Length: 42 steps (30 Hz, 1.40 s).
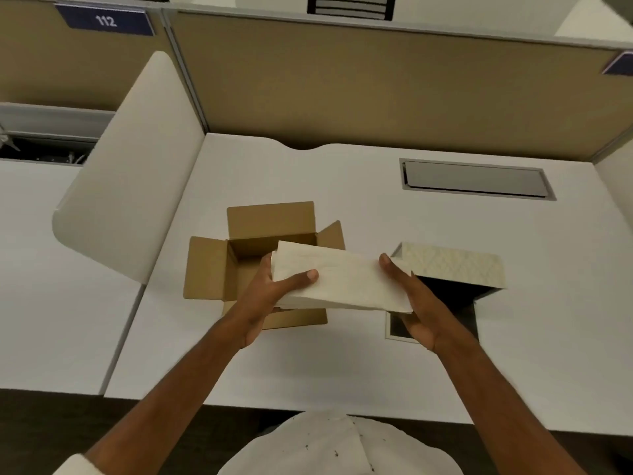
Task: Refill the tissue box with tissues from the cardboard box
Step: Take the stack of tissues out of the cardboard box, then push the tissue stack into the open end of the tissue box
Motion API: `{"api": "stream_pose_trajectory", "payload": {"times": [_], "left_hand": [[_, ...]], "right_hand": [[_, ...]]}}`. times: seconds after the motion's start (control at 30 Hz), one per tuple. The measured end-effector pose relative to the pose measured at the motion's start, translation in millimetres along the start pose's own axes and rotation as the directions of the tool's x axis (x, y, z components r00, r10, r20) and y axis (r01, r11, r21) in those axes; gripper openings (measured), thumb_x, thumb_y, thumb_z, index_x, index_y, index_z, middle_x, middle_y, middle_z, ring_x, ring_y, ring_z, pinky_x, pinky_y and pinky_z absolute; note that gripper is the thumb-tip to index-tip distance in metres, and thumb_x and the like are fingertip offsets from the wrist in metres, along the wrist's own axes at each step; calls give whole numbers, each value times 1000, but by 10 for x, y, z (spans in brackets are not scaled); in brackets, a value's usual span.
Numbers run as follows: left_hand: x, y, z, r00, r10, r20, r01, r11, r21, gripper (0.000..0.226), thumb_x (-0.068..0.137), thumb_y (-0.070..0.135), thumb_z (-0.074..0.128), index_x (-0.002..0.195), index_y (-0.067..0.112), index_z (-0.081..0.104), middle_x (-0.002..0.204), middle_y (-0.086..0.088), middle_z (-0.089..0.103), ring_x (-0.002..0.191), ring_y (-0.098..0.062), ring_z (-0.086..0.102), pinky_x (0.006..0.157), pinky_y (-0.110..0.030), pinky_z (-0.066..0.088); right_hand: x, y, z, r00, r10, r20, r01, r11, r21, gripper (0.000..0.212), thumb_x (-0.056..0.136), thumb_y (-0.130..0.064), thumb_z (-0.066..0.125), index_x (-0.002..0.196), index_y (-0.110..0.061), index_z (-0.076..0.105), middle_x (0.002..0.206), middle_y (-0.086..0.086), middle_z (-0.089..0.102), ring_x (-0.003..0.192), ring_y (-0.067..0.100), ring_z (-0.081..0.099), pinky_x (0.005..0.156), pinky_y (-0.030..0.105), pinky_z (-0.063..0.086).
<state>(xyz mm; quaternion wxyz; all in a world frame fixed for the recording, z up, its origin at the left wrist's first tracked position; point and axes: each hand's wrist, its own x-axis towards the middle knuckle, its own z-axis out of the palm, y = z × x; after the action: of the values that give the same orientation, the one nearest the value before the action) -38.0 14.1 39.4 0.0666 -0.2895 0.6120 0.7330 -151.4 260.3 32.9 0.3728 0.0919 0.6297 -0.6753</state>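
Head view: both hands (342, 296) grip tissue stack (342, 282) ends between open boxes.

Open-plan office, cubicle row. I sit at white desk (342, 365), tan fabric partition (376, 90) with grey metal frame rising at desk's far edge. Blue number plate (106, 20) reading 112 fixed high on neighbouring partition section, second plate (620, 65) partly visible at right. White rounded side divider (130, 173) separates my desk from next one on left. Grey recessed cable hatch (476, 180) set in desktop; curved cable cut-out (305, 147) at rear edge.
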Motion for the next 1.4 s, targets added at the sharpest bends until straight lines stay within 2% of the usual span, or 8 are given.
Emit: {"api": "stream_pose_trajectory", "payload": {"times": [0.17,0.33,0.47,0.63,0.83,0.9,1.07,1.4], "left_hand": [[-39,-44,420,962,-110,251,76,987,139,108,49,73,87,141,41,42,128,9,64,118,-16,62,91,-36,59],[46,-129,762,883,-282,374,269,959,89,104,47,63,93,136,27,53,113,-5,75,106,-26,70,83,-40,61],[147,-266,1058,909,-243,339,164,956,244,91,70,54,87,145,34,40,130,0,64,114,-22,65,92,-40,60],[228,-492,1145,892,-192,408,110,970,216,115,64,54,88,154,41,18,141,2,50,123,-21,57,101,-43,56],[295,-888,1078,858,-124,498,-100,911,400,117,71,43,88,155,46,7,141,9,38,121,-13,51,87,-22,57],[328,-971,1108,849,-138,510,-93,912,401,119,70,44,86,156,45,4,145,7,35,126,-17,49,99,-32,53],[511,-1008,1359,880,-248,405,94,927,364,127,69,53,83,160,29,-2,154,3,30,139,-27,39,119,-47,35],[950,-1055,2131,937,-274,218,280,960,6,78,79,32,85,145,16,45,133,-6,66,122,-25,62,110,-45,47]], "right_hand": [[-294,133,-565,1000,-2,10,2,1000,-24,78,65,-54,91,134,-29,63,128,-2,72,119,18,68,97,38,55],[-545,274,-982,1000,-16,26,17,998,-56,80,55,-54,96,127,-38,66,125,-6,73,115,15,69,92,34,58],[-647,408,-1211,999,-42,-22,41,998,-44,82,61,-44,94,135,-34,60,127,-3,72,121,20,64,96,35,56],[-663,630,-1344,987,-120,-103,120,993,-14,90,61,-36,94,140,-24,52,132,8,67,126,29,61,95,38,56],[-611,1044,-1553,982,-148,-117,120,969,-217,101,54,-43,100,137,-54,43,134,-4,52,119,19,57,83,28,61],[-569,1165,-1626,983,-144,-111,115,966,-233,100,58,-39,100,138,-56,42,135,-6,51,120,18,58,83,25,60],[-390,1171,-1758,977,-59,-204,32,990,-137,107,58,-45,97,148,-38,39,135,-3,57,123,18,58,98,33,53],[115,638,-2199,990,-35,-138,25,997,-72,50,80,-34,86,125,-19,69,119,4,76,113,23,71,80,27,57]]}}
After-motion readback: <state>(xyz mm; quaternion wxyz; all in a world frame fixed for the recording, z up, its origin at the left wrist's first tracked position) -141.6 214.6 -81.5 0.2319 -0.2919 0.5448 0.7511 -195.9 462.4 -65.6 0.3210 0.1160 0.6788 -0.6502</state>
